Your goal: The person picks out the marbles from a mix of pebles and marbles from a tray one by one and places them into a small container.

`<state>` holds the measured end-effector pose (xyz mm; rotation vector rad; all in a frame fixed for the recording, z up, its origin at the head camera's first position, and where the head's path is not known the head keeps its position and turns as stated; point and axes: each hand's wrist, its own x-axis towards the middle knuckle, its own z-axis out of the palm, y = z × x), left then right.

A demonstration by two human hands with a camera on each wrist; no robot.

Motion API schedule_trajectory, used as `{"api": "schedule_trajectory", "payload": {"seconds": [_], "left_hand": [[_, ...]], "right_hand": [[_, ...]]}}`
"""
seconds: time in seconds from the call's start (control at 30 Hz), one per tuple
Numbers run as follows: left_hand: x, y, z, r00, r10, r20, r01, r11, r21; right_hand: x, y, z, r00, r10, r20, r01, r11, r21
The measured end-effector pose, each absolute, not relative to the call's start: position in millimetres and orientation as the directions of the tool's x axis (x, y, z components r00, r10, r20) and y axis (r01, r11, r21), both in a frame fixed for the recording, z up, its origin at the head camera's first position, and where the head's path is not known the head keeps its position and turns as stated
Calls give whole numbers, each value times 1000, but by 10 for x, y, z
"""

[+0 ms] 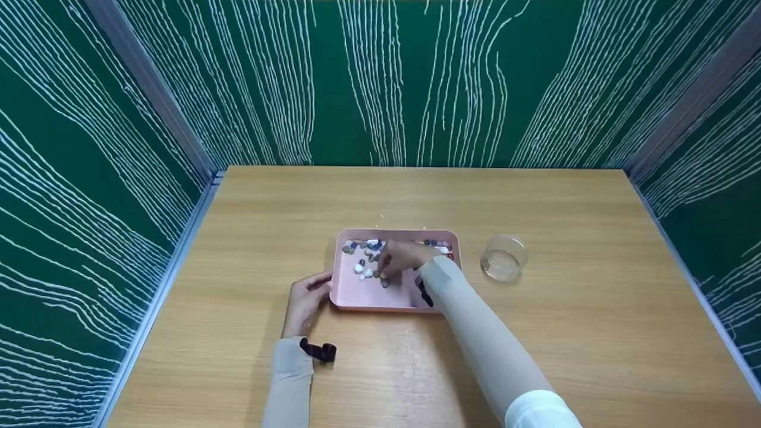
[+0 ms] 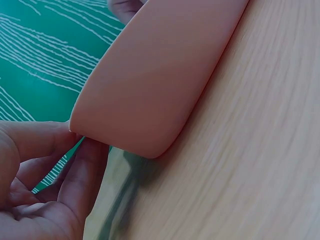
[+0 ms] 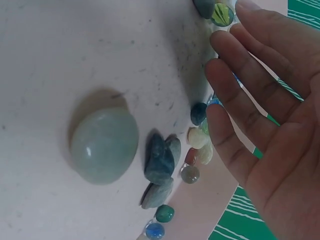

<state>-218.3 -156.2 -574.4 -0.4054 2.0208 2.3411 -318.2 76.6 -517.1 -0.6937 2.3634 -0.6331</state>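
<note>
A pink tray [image 1: 362,300] holds pebbles and glass marbles. At its left side, my left hand [image 1: 306,300] pinches the rim; the left wrist view shows fingertips [image 2: 95,150] against the tray's outer wall. Reaching over the tray, my right hand [image 1: 404,257] points its fingers down among the stones. In the right wrist view its fingers [image 3: 232,87] are loosely bent, with the topmost tip beside a yellow-green marble [image 3: 222,15]. A smooth pale green stone [image 3: 105,145] lies on the tray floor, near several dark pebbles [image 3: 159,160]. My right forearm hides part of the tray.
A clear glass jar [image 1: 504,258] stands right of the tray on the wooden table [image 1: 565,333]. Tiny white bits [image 1: 381,216] lie behind the tray. Green panels with white lines [image 1: 327,89] wall the table at the back and sides.
</note>
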Motion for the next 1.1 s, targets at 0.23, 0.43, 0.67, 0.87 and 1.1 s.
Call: {"api": "schedule_trajectory", "payload": {"seconds": [0.23,0.43,0.67,0.87,1.1], "left_hand": [[-2191,-1552,-5738,-963,-148,-227,-202,-165,965],[-2173,-1561,-5705,-969,-119,-218,-197,-162,967],[-2199,-1578,-5755,-967,-132,-218,-197,-158,968],[-2199,-1574,-5754,-970,-136,-203,-183,-146,972],[-2195,-1570,-5757,-966,-144,-213,-190,-158,969]], "right_hand": [[-3184,770,-5193,-679,-618,-396,-351,748,-563],[-3193,760,-5231,-684,-613,-396,-339,747,-571],[-3178,743,-5250,-690,-621,-372,-349,735,-581],[-3187,741,-5264,-692,-632,-349,-368,725,-582],[-3207,743,-5277,-690,-635,-348,-375,724,-579]]}}
